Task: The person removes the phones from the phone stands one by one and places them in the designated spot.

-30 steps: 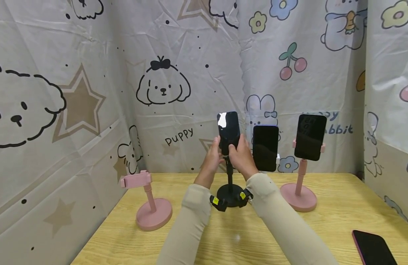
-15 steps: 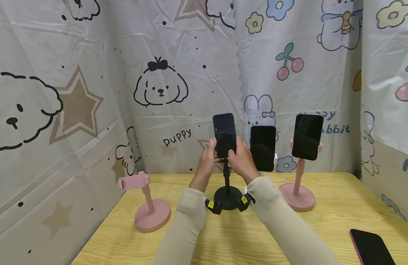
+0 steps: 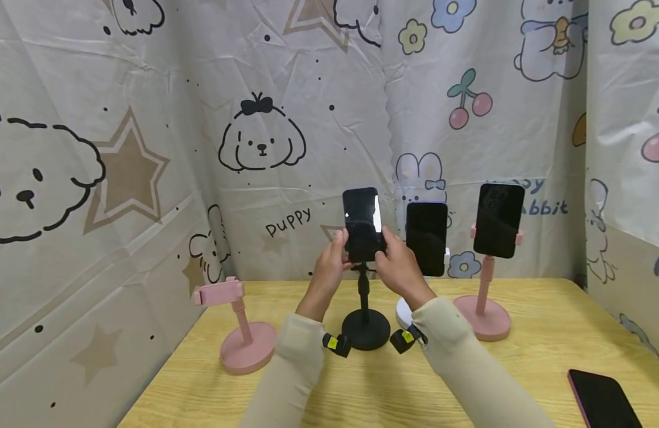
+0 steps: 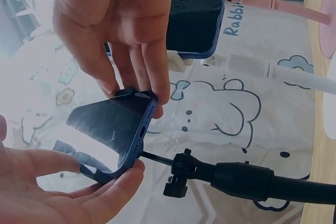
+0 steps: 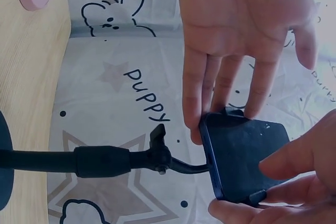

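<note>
A dark phone (image 3: 363, 223) stands upright in the clamp of a black phone stand (image 3: 364, 297). Small black clamp tabs (image 5: 256, 196) grip its side edges, and the stand's thin arm meets its back. My left hand (image 3: 326, 270) is at the phone's left side; its fingers, mostly straight, press the edge and clamp there while the thumb sits apart. On the other side my right hand (image 3: 401, 264) holds the lower right edge, thumb (image 5: 289, 158) over the front and fingers around the side. The clamp's back is hidden behind the phone.
To the left stands a pink phone stand (image 3: 247, 348) with a bare holder. A white stand (image 3: 404, 312) bears another phone (image 3: 426, 238), and a second pink stand (image 3: 482, 315) carries one (image 3: 499, 220). A pink-edged phone (image 3: 605, 398) lies at the front right of the table.
The phone and black stand have shifted slightly toward me, and the phone sits a little lower. Both hands came down with it, and the wrists have spread apart.
</note>
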Demonstrator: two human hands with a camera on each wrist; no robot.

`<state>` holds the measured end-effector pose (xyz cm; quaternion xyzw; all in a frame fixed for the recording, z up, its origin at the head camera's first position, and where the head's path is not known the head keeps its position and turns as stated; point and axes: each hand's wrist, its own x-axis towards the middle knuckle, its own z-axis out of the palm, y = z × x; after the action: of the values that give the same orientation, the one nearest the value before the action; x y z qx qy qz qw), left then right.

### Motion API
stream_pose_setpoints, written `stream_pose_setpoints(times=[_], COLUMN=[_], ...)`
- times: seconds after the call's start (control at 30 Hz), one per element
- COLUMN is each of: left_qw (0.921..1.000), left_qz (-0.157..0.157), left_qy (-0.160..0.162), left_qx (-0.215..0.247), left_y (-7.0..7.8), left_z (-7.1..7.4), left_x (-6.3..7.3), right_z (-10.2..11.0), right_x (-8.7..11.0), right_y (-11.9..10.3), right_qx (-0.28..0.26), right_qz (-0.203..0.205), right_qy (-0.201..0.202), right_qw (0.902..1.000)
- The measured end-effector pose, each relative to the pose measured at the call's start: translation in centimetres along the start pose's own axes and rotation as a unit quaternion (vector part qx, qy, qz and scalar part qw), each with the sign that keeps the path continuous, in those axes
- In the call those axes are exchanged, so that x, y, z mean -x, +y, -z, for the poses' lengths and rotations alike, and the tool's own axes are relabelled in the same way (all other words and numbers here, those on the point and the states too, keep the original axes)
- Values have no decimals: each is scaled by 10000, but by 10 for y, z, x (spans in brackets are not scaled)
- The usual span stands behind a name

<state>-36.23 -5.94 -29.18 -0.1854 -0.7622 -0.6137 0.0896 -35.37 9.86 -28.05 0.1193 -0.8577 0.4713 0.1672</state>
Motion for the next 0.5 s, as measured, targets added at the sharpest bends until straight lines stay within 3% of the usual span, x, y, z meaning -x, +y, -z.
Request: stream_pose_setpoints(times=[0.2, 0.5], left_qw=[9994, 9943], left_qz=[-60, -224], left_qy=[96, 256], left_qx=[-320, -1009], left_y=[5, 21], left_z=[1, 5], left_x=[11, 43], right_z=[7, 20], right_x=[14, 39], right_y=[-1, 1], right_qx=[-116, 75], right_qz=[-97, 315], right_qy=[40, 288], right_qw=[9999, 9991])
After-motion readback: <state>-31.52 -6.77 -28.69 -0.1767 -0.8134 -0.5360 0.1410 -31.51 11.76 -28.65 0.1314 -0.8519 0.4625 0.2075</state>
